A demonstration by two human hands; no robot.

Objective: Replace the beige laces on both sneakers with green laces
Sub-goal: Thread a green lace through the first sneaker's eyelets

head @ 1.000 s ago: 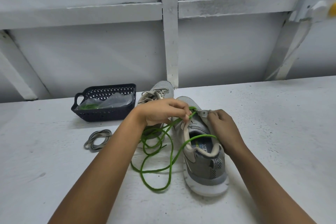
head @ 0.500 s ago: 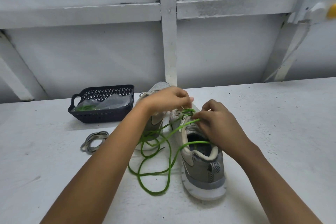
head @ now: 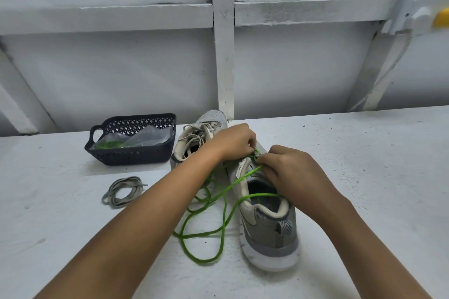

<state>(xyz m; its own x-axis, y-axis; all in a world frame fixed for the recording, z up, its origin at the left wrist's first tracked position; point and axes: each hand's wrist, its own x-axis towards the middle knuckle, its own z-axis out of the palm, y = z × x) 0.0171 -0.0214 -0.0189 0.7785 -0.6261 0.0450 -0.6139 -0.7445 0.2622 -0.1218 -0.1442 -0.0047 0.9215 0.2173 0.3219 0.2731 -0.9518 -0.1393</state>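
A grey sneaker point(head: 267, 223) stands heel toward me in the middle of the white table. A green lace point(head: 213, 233) runs from its eyelets and loops loosely on the table to its left. My right hand point(head: 289, 170) pinches the green lace over the sneaker's tongue. My left hand point(head: 233, 141) pinches the lace at the front eyelets, fingertips close to the right hand's. The second grey sneaker point(head: 199, 133) stands behind, still laced in beige, partly hidden by my left hand. A removed beige lace point(head: 124, 192) lies coiled at the left.
A dark blue plastic basket point(head: 136, 153) at the back left holds a clear bag with a green lace point(head: 109, 144) inside. A white framed wall point(head: 223, 56) rises right behind the table. The table point(head: 364, 177) stretches bare to the right.
My right hand moved forward from the sneaker's collar to the eyelets and took hold of the green lace. My left hand shifted slightly forward and right, uncovering more of the second sneaker.
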